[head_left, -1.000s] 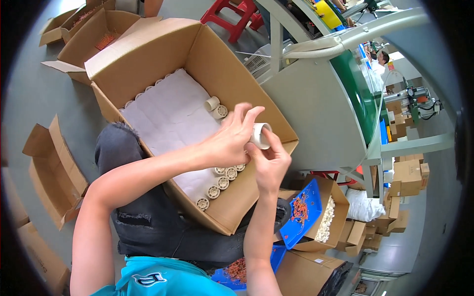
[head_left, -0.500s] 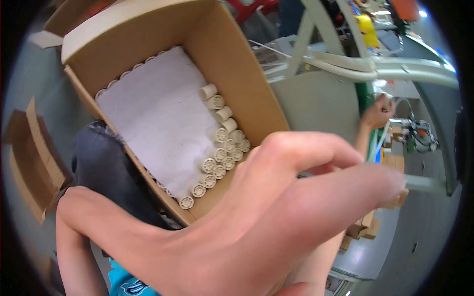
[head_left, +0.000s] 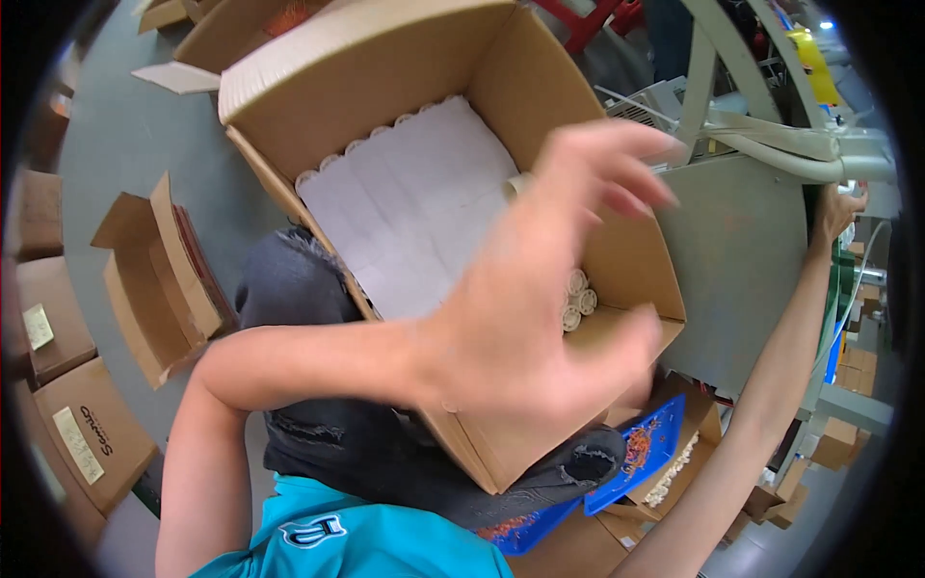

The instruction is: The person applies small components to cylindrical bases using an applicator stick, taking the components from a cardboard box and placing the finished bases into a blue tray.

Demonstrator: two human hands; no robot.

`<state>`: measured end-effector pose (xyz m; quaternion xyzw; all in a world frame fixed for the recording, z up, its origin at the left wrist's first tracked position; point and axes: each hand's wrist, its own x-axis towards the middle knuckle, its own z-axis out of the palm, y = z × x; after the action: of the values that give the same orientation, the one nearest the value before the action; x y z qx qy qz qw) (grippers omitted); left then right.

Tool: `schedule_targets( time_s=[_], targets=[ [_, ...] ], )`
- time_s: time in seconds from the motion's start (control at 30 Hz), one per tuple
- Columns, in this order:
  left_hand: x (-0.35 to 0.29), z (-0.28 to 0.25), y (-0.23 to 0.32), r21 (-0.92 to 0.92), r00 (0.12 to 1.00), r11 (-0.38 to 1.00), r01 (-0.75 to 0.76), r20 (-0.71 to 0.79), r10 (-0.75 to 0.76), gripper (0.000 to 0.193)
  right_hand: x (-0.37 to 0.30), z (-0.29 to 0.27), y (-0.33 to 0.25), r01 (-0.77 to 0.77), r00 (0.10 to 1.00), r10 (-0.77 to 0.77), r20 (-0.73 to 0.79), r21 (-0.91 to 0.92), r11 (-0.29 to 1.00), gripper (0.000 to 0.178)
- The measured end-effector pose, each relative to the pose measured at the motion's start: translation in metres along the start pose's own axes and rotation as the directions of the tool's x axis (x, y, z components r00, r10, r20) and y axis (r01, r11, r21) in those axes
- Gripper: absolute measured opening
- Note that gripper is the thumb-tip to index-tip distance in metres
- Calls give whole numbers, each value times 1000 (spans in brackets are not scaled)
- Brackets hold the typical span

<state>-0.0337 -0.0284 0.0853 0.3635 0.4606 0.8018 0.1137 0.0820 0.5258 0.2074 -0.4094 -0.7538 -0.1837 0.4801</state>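
Several pale cylinders (head_left: 576, 301) stand clustered in the big cardboard box (head_left: 356, 87), just past the centre toward 3 o'clock, their patterned round ends showing; another pale cylinder (head_left: 516, 186) peeks out at 1 o'clock, partly covered by the left hand (head_left: 540, 308). That hand hangs over the box, blurred, just off the centre at 3 o'clock, its fingers spread wide and its thumb well apart from them. Out between 2 and 3 o'clock, the right hand (head_left: 848, 205) reaches beyond the grey machine panel (head_left: 737, 260); it is too small and too near the dark rim to tell whether its fingers are wide, narrow or closed around anything. A white sheet (head_left: 405, 202) covers much of the box's inside, with scalloped pale rims along its edge toward 11 o'clock. Between 4 and 5 o'clock, a blue tray (head_left: 614, 487) carries small red-orange pieces, and just beside it a carton (head_left: 711, 445) holds white bits. At 9 o'clock an open carton (head_left: 159, 279) sits on the floor, with closed cartons (head_left: 116, 414) at 8 o'clock and a red stool (head_left: 586, 24) at 1 o'clock.
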Motion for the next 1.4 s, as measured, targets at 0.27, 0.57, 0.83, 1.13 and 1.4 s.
schedule_targets(
  time_s=[0.27,0.57,0.83,1.13,1.4],
  targets=[
    [23,-9,-67,392,910,852,346,79,-406,61,-190,-206,-53,336,935,-354,29,250,908,60],
    [17,-25,-328,874,702,303,-379,485,-521,51,-500,-432,-89,-574,642,310,701,171,801,88],
    [14,-78,-460,709,714,702,-63,524,-464,49,-545,-442,-90,-693,656,467,593,228,684,86],
    [-9,-82,-428,675,623,540,503,150,-768,68,-517,-426,103,-784,566,787,247,-133,606,23],
    [12,-55,-320,655,431,349,670,41,-902,77,-536,-407,169,-614,442,842,310,-580,536,24]
  ],
)
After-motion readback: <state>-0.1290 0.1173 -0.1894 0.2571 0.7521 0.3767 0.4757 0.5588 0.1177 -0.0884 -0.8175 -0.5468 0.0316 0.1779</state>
